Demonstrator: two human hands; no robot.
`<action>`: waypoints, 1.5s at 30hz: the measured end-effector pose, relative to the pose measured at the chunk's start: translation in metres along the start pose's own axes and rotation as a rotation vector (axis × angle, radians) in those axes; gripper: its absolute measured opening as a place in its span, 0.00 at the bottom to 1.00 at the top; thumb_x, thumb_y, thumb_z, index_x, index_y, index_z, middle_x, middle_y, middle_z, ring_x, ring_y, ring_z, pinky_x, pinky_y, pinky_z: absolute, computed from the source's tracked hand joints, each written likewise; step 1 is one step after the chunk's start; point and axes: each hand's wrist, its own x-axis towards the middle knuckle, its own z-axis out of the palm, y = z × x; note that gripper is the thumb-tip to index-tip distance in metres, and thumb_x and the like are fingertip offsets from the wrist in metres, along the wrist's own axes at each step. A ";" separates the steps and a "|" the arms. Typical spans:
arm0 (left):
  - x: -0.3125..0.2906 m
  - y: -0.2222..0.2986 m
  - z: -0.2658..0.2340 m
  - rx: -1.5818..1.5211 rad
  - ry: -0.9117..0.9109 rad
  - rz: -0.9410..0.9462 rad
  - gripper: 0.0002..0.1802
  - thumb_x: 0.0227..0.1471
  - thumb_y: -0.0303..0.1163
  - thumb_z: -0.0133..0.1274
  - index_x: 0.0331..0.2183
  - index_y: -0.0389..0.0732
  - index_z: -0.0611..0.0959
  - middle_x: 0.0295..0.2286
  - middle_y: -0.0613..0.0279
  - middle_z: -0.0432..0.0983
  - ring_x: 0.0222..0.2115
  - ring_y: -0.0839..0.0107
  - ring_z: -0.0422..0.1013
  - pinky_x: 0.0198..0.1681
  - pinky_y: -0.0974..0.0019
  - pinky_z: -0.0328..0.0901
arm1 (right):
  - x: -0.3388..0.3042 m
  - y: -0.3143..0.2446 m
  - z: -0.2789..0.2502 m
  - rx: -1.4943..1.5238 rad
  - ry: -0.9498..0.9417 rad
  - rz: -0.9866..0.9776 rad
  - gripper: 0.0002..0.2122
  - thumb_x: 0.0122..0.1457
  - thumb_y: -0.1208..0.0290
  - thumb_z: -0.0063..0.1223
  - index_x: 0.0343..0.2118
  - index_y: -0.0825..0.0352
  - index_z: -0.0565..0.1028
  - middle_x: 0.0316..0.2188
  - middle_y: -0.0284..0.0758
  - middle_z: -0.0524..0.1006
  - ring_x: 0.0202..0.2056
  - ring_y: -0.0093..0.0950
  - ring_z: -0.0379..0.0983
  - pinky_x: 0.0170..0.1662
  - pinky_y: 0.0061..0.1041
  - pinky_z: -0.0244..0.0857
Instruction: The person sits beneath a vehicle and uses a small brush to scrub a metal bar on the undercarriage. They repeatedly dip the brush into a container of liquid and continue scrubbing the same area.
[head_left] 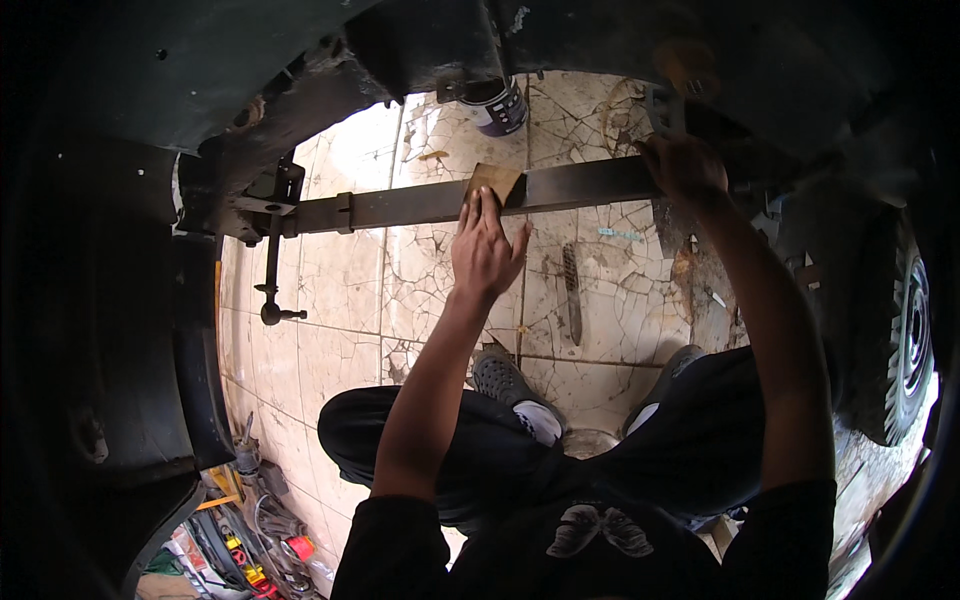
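Our left hand (487, 245) presses sandpaper (494, 183) flat on the bar (560, 188), right hand (685, 168) gripping it; fingers could slip off its edge.

Dim overall, heavy black vignette at fisheye rim. Daylight on cracked floor tiles (340, 300) beyond fingertips of left hand (485, 250); underbody above fingers in deep shadow. Edges bent, centre sharp.

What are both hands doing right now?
Left hand: open, fingers pressing a tan sandpaper piece against the dark flat metal bar.
Right hand: closed, gripping that bar.
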 end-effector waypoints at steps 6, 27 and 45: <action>0.013 0.014 -0.004 -0.121 -0.037 -0.139 0.54 0.65 0.58 0.51 0.68 0.19 0.57 0.68 0.29 0.57 0.73 0.45 0.51 0.76 0.55 0.46 | -0.003 -0.006 -0.004 -0.015 -0.035 0.033 0.25 0.75 0.48 0.41 0.39 0.63 0.84 0.36 0.45 0.85 0.41 0.43 0.84 0.47 0.46 0.79; 0.002 0.003 -0.012 -0.065 -0.049 -0.059 0.58 0.60 0.56 0.57 0.69 0.18 0.54 0.68 0.28 0.57 0.72 0.43 0.52 0.76 0.54 0.49 | 0.002 -0.004 0.000 0.004 -0.111 0.030 0.26 0.76 0.46 0.36 0.41 0.62 0.84 0.39 0.45 0.85 0.42 0.46 0.84 0.50 0.49 0.77; 0.011 0.014 -0.007 -0.116 -0.010 -0.069 0.56 0.59 0.54 0.57 0.67 0.16 0.56 0.66 0.26 0.60 0.72 0.42 0.53 0.76 0.54 0.48 | 0.000 0.009 0.015 -0.013 0.031 0.005 0.23 0.74 0.49 0.44 0.38 0.62 0.83 0.35 0.45 0.85 0.40 0.46 0.84 0.45 0.48 0.79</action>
